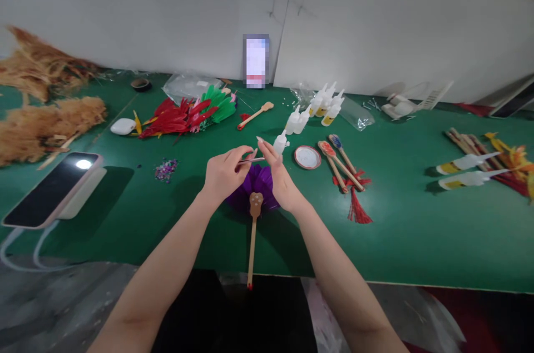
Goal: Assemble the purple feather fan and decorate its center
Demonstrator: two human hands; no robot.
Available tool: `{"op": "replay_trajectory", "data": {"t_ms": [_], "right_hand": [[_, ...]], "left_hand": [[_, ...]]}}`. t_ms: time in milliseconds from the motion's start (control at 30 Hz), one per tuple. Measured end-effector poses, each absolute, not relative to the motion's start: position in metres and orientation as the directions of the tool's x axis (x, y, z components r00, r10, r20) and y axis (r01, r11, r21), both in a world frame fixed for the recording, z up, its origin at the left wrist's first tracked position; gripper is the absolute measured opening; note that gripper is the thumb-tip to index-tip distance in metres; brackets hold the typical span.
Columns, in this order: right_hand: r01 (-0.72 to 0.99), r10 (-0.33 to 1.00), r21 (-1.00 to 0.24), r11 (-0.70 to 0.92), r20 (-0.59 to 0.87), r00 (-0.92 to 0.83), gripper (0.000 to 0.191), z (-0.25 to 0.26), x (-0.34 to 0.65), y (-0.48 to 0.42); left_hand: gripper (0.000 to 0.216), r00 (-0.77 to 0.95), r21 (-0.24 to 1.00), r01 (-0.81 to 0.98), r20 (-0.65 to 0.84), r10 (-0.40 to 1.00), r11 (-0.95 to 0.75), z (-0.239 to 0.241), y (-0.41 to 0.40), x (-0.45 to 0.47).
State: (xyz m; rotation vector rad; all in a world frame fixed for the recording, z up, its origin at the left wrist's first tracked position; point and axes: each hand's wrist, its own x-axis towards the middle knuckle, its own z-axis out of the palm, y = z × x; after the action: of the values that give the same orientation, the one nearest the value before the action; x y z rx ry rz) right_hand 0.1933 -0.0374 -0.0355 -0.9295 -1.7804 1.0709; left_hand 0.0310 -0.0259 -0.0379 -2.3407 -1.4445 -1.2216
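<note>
My left hand (225,172) and my right hand (278,175) meet over a purple feather fan (255,186) lying on the green table (417,230). Both pinch a thin pale stick (250,160) held level between them, just above the feathers. The fan's wooden handle (252,236) points toward me and reaches past the table's front edge. A small white glue bottle (280,143) stands just behind my right fingertips.
Red and green feathers (187,114) lie at the back left, tan feather bundles (45,119) at far left, a phone (52,189) on a stand nearer. Several glue bottles (321,105), a round lid (307,157), wooden handles with a red tassel (346,175) and more bottles (463,170) lie right.
</note>
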Motion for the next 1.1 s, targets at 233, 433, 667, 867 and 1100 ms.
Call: {"op": "replay_trajectory", "data": {"t_ms": [233, 433, 667, 867, 1100], "right_hand": [[0.246, 0.799, -0.796, 0.553, 0.424, -0.426, 0.062, -0.0355, 0.1948, -0.036], [0.377, 0.751, -0.663, 0.647, 0.471, -0.462, 0.062, -0.0343, 0.1956, -0.0349], [0.439, 0.713, -0.564, 0.7, 0.505, -0.487, 0.06, -0.0363, 0.1973, -0.0328], [0.442, 0.687, -0.527, 0.726, 0.533, -0.493, 0.067, -0.0412, 0.1926, -0.0337], [0.47, 0.659, -0.463, 0.751, 0.569, -0.492, 0.07, -0.0427, 0.1904, -0.0336]], "left_hand": [[0.03, 0.314, 0.277, 0.798, 0.566, 0.762, -0.535, -0.0378, -0.0255, 0.0312], [0.029, 0.322, 0.287, 0.784, 0.569, 0.756, -0.55, -0.0367, -0.0259, 0.0298], [0.028, 0.35, 0.224, 0.822, 0.526, 0.775, -0.524, -0.0365, -0.0255, 0.0291], [0.022, 0.368, 0.126, 0.864, 0.503, 0.782, -0.487, -0.0361, -0.027, 0.0299], [0.017, 0.323, 0.179, 0.851, 0.563, 0.761, -0.493, -0.0378, -0.0293, 0.0337]]}}
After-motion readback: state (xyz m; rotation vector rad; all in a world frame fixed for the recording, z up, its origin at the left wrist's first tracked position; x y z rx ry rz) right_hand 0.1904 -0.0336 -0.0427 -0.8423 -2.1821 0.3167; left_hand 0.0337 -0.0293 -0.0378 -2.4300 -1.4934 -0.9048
